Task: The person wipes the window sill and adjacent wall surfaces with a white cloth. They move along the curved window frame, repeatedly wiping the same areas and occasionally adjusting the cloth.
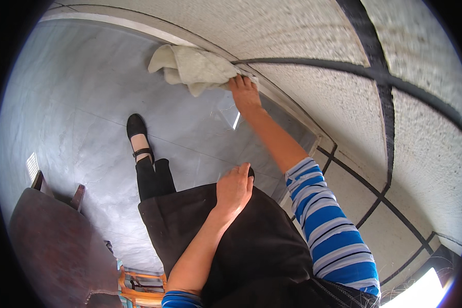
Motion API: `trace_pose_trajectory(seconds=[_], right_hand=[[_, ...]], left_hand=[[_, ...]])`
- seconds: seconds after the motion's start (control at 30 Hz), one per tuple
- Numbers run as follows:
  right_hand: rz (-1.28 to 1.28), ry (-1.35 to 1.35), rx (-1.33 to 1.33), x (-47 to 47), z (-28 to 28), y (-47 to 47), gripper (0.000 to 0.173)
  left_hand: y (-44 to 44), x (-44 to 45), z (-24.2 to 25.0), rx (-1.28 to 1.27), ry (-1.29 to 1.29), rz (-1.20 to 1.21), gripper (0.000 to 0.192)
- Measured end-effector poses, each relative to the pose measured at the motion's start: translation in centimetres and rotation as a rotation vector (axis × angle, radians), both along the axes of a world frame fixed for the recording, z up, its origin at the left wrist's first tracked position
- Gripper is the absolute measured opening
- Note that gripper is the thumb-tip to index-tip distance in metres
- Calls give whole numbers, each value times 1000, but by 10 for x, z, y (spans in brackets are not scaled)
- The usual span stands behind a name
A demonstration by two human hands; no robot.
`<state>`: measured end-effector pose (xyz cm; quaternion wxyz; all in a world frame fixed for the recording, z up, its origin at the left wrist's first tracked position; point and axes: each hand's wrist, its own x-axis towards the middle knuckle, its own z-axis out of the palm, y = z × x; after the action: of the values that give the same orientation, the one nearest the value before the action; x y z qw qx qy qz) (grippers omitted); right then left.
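My right hand [245, 94] reaches out to a cream-coloured cloth [206, 68], its fingers pressed over the cloth's right end. The crumpled cloth lies along the foot of the wall, against the pale skirting ledge [288, 107], and its loose folds spread left over the grey floor. My left hand [234, 188] is above my dark apron [261, 231], near the knee. Its fingers are curled in, and no object shows in them. A small dark shape, perhaps the tip of my other shoe, peeks out beside those fingers.
The pale textured wall [323, 38] with dark strips [385, 92] rises close on my right. Grey marbled floor tiles [100, 84] extend leftward. At lower left stand a dark brown piece of furniture [61, 246] and an orange wooden chair [140, 294]. My black shoe [136, 125] rests on the floor.
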<state>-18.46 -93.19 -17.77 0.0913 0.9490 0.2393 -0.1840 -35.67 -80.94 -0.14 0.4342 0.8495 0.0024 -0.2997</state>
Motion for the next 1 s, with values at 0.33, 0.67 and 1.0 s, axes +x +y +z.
trace_pose_trajectory(seconds=[0.33, 0.67, 1.0], right_hand=[[-536, 311, -143, -108, 8, -225, 28], [-923, 199, 307, -152, 110, -249, 42], [-65, -366, 701, 6, 70, 53, 63]], left_hand=[[-30, -69, 26, -40, 88, -39, 35], [-33, -69, 9, -11, 21, -185, 33], [-8, -72, 13, -70, 129, -241, 34]])
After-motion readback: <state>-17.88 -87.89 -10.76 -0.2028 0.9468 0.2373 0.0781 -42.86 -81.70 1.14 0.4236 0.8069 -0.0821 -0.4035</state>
